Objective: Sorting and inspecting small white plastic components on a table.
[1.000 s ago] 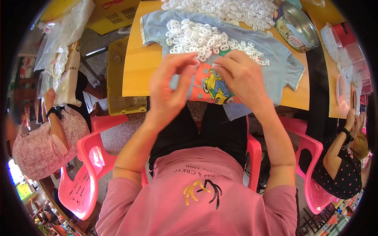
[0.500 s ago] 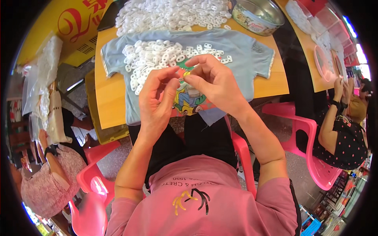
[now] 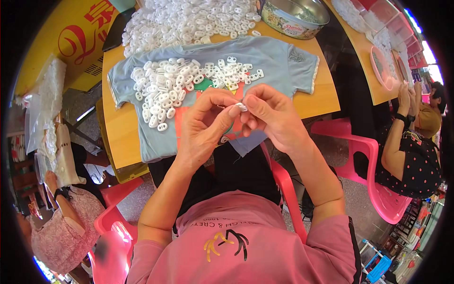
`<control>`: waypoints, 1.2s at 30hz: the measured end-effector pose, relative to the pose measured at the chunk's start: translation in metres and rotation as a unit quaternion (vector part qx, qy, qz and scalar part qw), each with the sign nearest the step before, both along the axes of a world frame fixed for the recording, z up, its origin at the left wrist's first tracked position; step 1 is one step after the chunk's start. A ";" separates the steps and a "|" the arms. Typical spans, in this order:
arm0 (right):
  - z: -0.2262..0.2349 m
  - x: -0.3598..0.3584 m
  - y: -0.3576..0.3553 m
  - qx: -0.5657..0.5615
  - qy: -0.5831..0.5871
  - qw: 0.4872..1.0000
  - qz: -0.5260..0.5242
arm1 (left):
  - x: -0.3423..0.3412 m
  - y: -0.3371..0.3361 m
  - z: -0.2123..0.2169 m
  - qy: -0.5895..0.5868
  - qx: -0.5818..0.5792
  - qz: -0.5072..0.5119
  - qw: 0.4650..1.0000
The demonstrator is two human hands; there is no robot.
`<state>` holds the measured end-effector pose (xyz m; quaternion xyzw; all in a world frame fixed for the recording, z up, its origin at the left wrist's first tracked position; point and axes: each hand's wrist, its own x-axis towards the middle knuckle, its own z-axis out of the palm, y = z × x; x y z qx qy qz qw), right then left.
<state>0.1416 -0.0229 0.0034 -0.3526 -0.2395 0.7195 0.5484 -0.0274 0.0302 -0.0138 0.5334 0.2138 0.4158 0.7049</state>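
Above the near edge of the table, my left hand [image 3: 205,125] and my right hand [image 3: 279,118] meet with their fingertips pinched. Between them is a small white plastic piece [image 3: 242,107], partly covered by the fingers. Just beyond, on a light blue T-shirt [image 3: 265,52] spread over the table, lies a heap of white oval two-holed pieces [image 3: 163,80]. A smaller group of flatter white two-holed pieces [image 3: 229,71] lies to its right, over the shirt's coloured print.
A large pile of white pieces [image 3: 189,21] covers the table's far side, beside a round metal tin [image 3: 295,21]. Pink plastic chairs [image 3: 373,161] flank me. One person [image 3: 66,213] sits at left, another [image 3: 409,156] at right by a second table [image 3: 364,71].
My hands have come together, slightly right and nearer to me, and a white piece now shows between the fingertips. The view has shifted a little, revealing more of the flatter pieces.
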 end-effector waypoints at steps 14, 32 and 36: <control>-0.004 0.058 0.018 0.128 -0.587 0.783 -0.163 | 0.028 0.003 -0.005 0.064 -0.104 -0.011 0.992; 0.007 0.102 0.092 0.118 -0.819 0.560 0.049 | 0.027 0.013 -0.013 0.017 -0.192 -0.017 0.981; 0.010 0.104 0.084 0.150 -0.785 0.601 -0.007 | 0.023 0.016 -0.012 -0.022 -0.248 -0.012 0.968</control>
